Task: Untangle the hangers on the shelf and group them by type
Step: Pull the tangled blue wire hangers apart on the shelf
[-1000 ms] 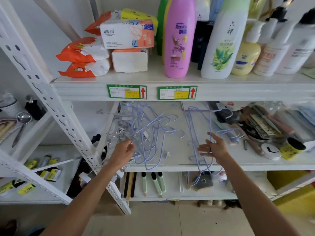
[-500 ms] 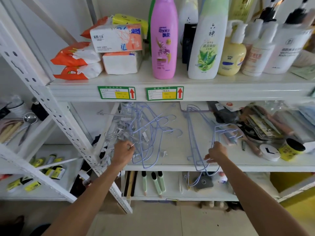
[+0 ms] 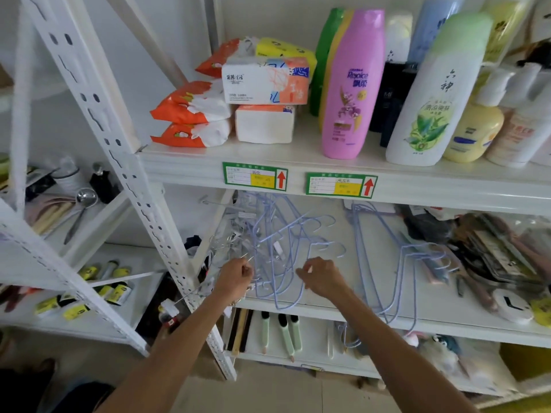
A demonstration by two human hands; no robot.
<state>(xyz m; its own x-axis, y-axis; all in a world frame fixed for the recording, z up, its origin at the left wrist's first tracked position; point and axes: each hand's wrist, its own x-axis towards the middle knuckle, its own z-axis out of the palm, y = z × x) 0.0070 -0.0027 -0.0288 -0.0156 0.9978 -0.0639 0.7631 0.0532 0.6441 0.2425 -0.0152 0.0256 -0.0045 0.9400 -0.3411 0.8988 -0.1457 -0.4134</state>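
Hangers crowd the left half of the middle shelf [image 3: 337, 231]. A tangle of lilac wire hangers [image 3: 283, 248] lies there with its hooks pointing toward two o'clock and its rounded bottoms hanging over the shelf's front lip. On its nine o'clock side, touching it and threaded into it, sit silver clip hangers [image 3: 231, 234].

Both hands are at the tangle's six o'clock edge, near each other but not touching, with lilac wires running between them. The left hand [image 3: 235, 281] is at the seven o'clock corner, fingers curled round thin wire where the silver clip hangers meet the lilac ones. The right hand [image 3: 323, 278] is at five o'clock of the tangle, fingers bent inward over a lilac wire; whether it truly pinches the wire I cannot tell.

Well apart, at three o'clock from the right hand, a separate group of lilac hangers [image 3: 384, 263] lies stacked together. Its hooks are bunched toward three o'clock and its bottoms also overhang the lip.

On the shelf above, at twelve o'clock, stand a pink bottle [image 3: 351, 84] and tissue packs [image 3: 265, 81], with green labels [image 3: 255, 176] on the edge beneath them.
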